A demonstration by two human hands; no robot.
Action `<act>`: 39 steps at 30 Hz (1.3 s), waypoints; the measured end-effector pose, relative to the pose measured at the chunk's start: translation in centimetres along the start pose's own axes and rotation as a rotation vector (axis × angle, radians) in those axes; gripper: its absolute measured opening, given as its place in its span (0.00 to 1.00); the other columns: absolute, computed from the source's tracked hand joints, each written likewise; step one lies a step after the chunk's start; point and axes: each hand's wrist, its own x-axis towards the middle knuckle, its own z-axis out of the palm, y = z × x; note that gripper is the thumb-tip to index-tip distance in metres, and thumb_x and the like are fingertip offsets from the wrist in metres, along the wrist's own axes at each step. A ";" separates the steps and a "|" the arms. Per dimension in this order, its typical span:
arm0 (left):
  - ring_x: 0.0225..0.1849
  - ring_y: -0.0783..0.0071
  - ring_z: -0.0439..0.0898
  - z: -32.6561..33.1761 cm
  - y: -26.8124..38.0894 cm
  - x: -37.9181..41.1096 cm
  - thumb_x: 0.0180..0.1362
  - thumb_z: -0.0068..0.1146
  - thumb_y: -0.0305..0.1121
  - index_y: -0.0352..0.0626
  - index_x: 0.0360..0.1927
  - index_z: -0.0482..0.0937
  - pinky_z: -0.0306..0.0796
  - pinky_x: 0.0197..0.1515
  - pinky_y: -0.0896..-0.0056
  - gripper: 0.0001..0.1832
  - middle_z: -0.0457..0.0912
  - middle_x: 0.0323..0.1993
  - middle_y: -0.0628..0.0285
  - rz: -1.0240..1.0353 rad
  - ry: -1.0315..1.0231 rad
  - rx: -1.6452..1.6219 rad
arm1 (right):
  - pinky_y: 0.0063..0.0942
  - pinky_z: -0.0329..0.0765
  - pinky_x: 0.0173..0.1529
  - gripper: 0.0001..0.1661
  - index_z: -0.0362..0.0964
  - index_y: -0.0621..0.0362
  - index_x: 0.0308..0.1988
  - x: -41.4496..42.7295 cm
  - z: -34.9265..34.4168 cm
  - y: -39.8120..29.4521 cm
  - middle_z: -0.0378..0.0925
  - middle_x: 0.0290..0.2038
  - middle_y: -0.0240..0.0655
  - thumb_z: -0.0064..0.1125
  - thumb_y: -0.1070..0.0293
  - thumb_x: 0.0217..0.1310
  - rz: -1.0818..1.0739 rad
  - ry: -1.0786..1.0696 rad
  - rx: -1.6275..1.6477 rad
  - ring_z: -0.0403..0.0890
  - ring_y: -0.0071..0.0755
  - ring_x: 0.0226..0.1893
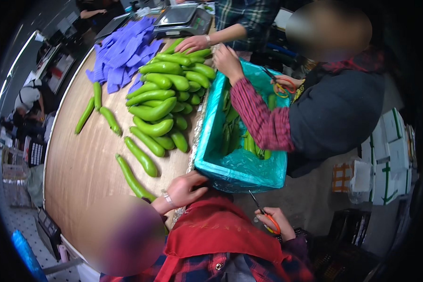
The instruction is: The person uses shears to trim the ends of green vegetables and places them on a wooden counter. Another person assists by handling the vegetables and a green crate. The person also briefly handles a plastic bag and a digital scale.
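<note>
My left hand [184,189], with a band at the wrist, is at the table edge beside the near corner of a crate lined with teal plastic [211,165]. Its thumb and fingers are apart, with nothing visible between them. My right hand [276,220] holds orange-handled scissors [259,208], blades pointing up towards the crate. A heap of long green eggplants [157,109] lies on the wooden table [81,176]. One long eggplant [132,178] lies near my left hand. More green vegetables [253,144] lie inside the crate.
Purple knitted gloves [121,49] are piled by a scale [178,21]. A co-worker's hand [192,44] rests on the heap. Another co-worker reaches over the crate, holding scissors [280,86]. White boxes [389,151] and black crates [349,225] stand at the right.
</note>
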 end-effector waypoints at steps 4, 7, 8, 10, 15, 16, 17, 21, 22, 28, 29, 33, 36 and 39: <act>0.43 0.51 0.75 4.8 -1.7 9.3 0.52 0.53 0.27 0.38 0.45 0.75 0.71 0.45 0.60 0.15 0.74 0.41 0.51 0.198 -0.001 -0.006 | 0.16 0.66 0.24 0.12 0.78 0.63 0.40 -2.6 0.0 0.7 0.73 0.21 0.25 0.60 0.67 0.58 0.127 0.034 0.071 0.70 0.12 0.20; 0.47 0.50 0.74 9.3 -6.0 16.0 0.53 0.52 0.29 0.37 0.50 0.74 0.70 0.51 0.58 0.19 0.74 0.46 0.49 0.156 -0.073 0.048 | 0.16 0.66 0.24 0.13 0.77 0.63 0.42 -4.1 0.3 2.0 0.73 0.21 0.24 0.59 0.67 0.58 0.134 0.084 0.106 0.70 0.13 0.20; 0.49 0.50 0.74 11.6 -9.0 17.8 0.55 0.50 0.32 0.37 0.51 0.74 0.69 0.52 0.58 0.19 0.75 0.48 0.50 0.231 -0.053 0.123 | 0.16 0.66 0.24 0.14 0.77 0.63 0.42 -4.2 0.5 2.4 0.72 0.20 0.24 0.59 0.67 0.59 0.160 0.081 0.150 0.70 0.13 0.20; 0.53 0.52 0.74 15.6 -11.7 20.3 0.59 0.45 0.39 0.38 0.51 0.75 0.67 0.55 0.57 0.21 0.75 0.52 0.50 0.098 -0.472 0.388 | 0.16 0.66 0.24 0.14 0.77 0.63 0.42 -4.7 0.8 2.6 0.72 0.20 0.23 0.59 0.67 0.59 0.224 0.086 0.186 0.70 0.13 0.20; 0.46 0.54 0.80 15.2 -13.3 21.3 0.59 0.43 0.41 0.41 0.49 0.78 0.74 0.46 0.59 0.20 0.79 0.49 0.53 0.138 -1.086 0.702 | 0.16 0.66 0.25 0.13 0.77 0.63 0.41 -5.6 0.8 2.5 0.72 0.20 0.24 0.59 0.67 0.59 0.293 0.125 0.262 0.69 0.13 0.20; 0.44 0.55 0.81 15.1 -15.6 23.2 0.57 0.46 0.39 0.42 0.48 0.79 0.75 0.44 0.60 0.19 0.80 0.47 0.54 0.416 -1.095 0.839 | 0.16 0.66 0.25 0.13 0.77 0.63 0.41 -5.6 0.6 2.7 0.71 0.20 0.24 0.59 0.67 0.59 0.273 0.135 0.257 0.69 0.13 0.20; 0.42 0.55 0.82 14.8 -16.7 25.1 0.56 0.49 0.38 0.43 0.47 0.80 0.75 0.41 0.61 0.18 0.81 0.45 0.54 0.709 -1.093 0.970 | 0.16 0.66 0.25 0.12 0.77 0.64 0.40 -5.6 0.6 3.0 0.71 0.20 0.23 0.59 0.67 0.59 0.255 0.154 0.260 0.68 0.13 0.20; 0.41 0.56 0.82 13.7 -16.4 28.9 0.49 0.57 0.35 0.42 0.40 0.83 0.76 0.40 0.63 0.15 0.84 0.37 0.54 -0.162 -0.678 0.589 | 0.15 0.65 0.24 0.11 0.77 0.64 0.40 -5.7 1.0 3.3 0.70 0.19 0.23 0.59 0.69 0.59 0.223 0.165 0.280 0.68 0.13 0.19; 0.41 0.56 0.82 14.7 -17.3 29.6 0.50 0.57 0.36 0.42 0.39 0.83 0.76 0.41 0.63 0.14 0.83 0.37 0.53 -0.344 -0.614 0.505 | 0.15 0.64 0.24 0.11 0.76 0.65 0.40 -5.4 0.9 3.2 0.70 0.19 0.23 0.59 0.69 0.59 0.226 0.153 0.281 0.68 0.12 0.19; 0.48 0.50 0.79 16.7 -15.4 28.7 0.49 0.62 0.35 0.37 0.39 0.82 0.75 0.46 0.60 0.16 0.80 0.45 0.45 -0.820 -0.054 0.203 | 0.14 0.60 0.20 0.11 0.75 0.64 0.41 -6.2 1.3 5.6 0.68 0.17 0.22 0.58 0.70 0.60 0.390 0.200 0.485 0.66 0.12 0.16; 0.49 0.49 0.79 17.1 -16.8 28.3 0.48 0.63 0.35 0.37 0.39 0.82 0.74 0.46 0.59 0.16 0.79 0.46 0.44 -0.768 -0.077 0.260 | 0.15 0.60 0.20 0.11 0.75 0.64 0.41 -6.3 1.4 6.1 0.68 0.17 0.23 0.58 0.69 0.60 0.375 0.218 0.468 0.66 0.13 0.16; 0.47 0.53 0.80 20.1 -18.8 28.1 0.45 0.65 0.38 0.37 0.39 0.82 0.74 0.45 0.61 0.19 0.81 0.44 0.46 -0.815 -0.140 0.271 | 0.17 0.63 0.19 0.11 0.77 0.65 0.37 -6.4 1.0 5.5 0.71 0.16 0.25 0.58 0.68 0.59 0.381 0.270 0.444 0.70 0.15 0.15; 0.46 0.54 0.80 21.1 -15.9 27.8 0.44 0.66 0.39 0.37 0.39 0.82 0.74 0.45 0.61 0.19 0.81 0.43 0.47 -0.870 -0.124 0.244 | 0.17 0.65 0.22 0.10 0.77 0.65 0.38 -6.7 2.7 7.6 0.71 0.17 0.26 0.57 0.69 0.59 0.321 0.281 0.386 0.70 0.16 0.17; 0.45 0.55 0.80 21.4 -15.2 27.4 0.44 0.66 0.40 0.37 0.39 0.82 0.74 0.44 0.62 0.20 0.81 0.42 0.48 -0.910 -0.106 0.207 | 0.30 0.63 0.23 0.13 0.72 0.62 0.28 -6.6 2.4 5.5 0.66 0.15 0.35 0.56 0.64 0.61 0.225 0.331 0.202 0.66 0.23 0.18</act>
